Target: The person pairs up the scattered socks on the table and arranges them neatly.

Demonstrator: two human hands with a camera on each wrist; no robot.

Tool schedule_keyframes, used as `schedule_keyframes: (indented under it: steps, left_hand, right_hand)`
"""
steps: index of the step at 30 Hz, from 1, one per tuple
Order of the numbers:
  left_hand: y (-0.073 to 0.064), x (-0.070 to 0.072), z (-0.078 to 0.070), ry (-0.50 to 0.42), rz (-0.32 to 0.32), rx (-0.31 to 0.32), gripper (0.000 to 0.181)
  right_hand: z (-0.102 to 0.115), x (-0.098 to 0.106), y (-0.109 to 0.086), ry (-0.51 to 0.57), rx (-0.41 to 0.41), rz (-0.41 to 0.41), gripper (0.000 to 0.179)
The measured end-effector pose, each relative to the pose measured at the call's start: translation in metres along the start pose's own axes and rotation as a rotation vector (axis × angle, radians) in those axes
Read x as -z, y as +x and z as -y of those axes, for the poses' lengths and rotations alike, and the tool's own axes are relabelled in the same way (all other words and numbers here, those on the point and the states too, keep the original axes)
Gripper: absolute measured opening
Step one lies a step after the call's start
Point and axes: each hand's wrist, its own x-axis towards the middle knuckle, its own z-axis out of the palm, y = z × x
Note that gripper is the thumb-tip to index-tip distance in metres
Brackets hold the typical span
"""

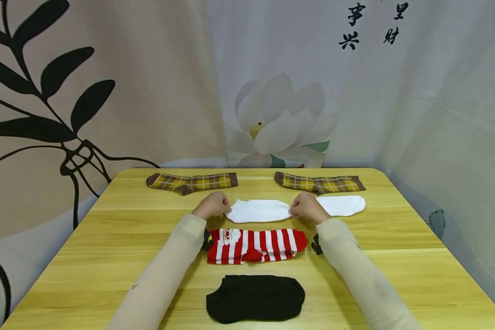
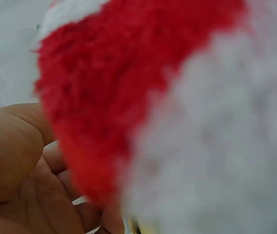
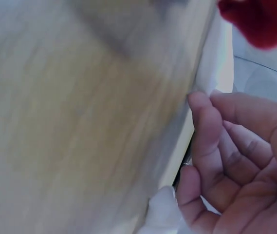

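Note:
A white sock (image 1: 259, 211) lies flat across the middle of the table in the head view. My left hand (image 1: 213, 205) pinches its left end, and my right hand (image 1: 308, 207) pinches its right end between thumb and fingertips. Just beyond the right hand lies a second white sock (image 1: 344, 205), partly covered by that hand. Below the forearms' reach, a red-and-white striped sock (image 1: 257, 246) bears a bearded face; it fills much of the left wrist view, hiding that hand's fingertips. In the right wrist view, thumb and index finger (image 3: 209, 117) meet at a white edge.
Two brown-and-yellow plaid socks, one on the left (image 1: 194, 182) and one on the right (image 1: 319, 182), lie along the far edge. Nearest the front is a black sock (image 1: 255, 299). The wooden table (image 1: 396, 275) ends before a printed curtain (image 1: 169, 91).

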Motion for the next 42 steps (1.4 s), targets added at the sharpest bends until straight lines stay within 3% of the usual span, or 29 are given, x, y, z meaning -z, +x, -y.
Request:
schedule_keyframes:
  steps: [12, 17, 30, 34, 38, 42]
  left_hand:
    - [0.000, 0.001, 0.001, 0.002, 0.067, 0.011, 0.036]
    - [0.003, -0.002, 0.003, 0.013, 0.053, 0.017, 0.040]
    - [-0.001, -0.001, -0.003, 0.077, 0.045, 0.007, 0.016]
    - [-0.005, 0.003, -0.007, 0.091, 0.051, 0.019, 0.011]
    - [-0.007, 0.005, -0.009, 0.095, 0.059, 0.016, 0.013]
    - [-0.012, 0.010, -0.012, 0.107, 0.044, -0.001, 0.014]
  right_hand:
    - [0.002, -0.009, 0.005, -0.137, 0.034, -0.040, 0.021]
    - [0.008, -0.011, 0.004, -0.192, 0.050, -0.075, 0.028]
    - [0.017, -0.013, -0.002, -0.273, 0.075, -0.134, 0.040]
    - [0.019, -0.013, -0.004, -0.288, 0.065, -0.141, 0.035]
    - [0.017, -0.011, -0.007, -0.308, 0.070, -0.167, 0.006]
    - [0.018, -0.006, -0.010, -0.265, 0.057, -0.157, 0.017]
